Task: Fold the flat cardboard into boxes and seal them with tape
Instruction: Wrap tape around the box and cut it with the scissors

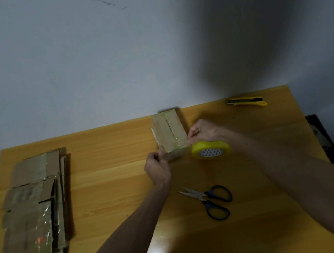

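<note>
A small folded cardboard box [169, 132] lies on the wooden table [105, 159], its top flaps meeting in a seam. My left hand [157, 168] pinches the box's near left corner with curled fingers. My right hand [203, 131] has its fingertips pinched at the box's near right edge, apparently on clear tape, though the tape strip is hard to see. A yellow tape roll [211, 149] lies flat just under my right wrist, beside the box. A stack of flat cardboard pieces [34, 214] lies on the left side of the table.
Blue-handled scissors [210, 201] lie open on the table below the tape roll. A yellow utility knife [246, 102] rests near the far right edge. A grey wall rises behind the table. Dark items stand off the table's right side.
</note>
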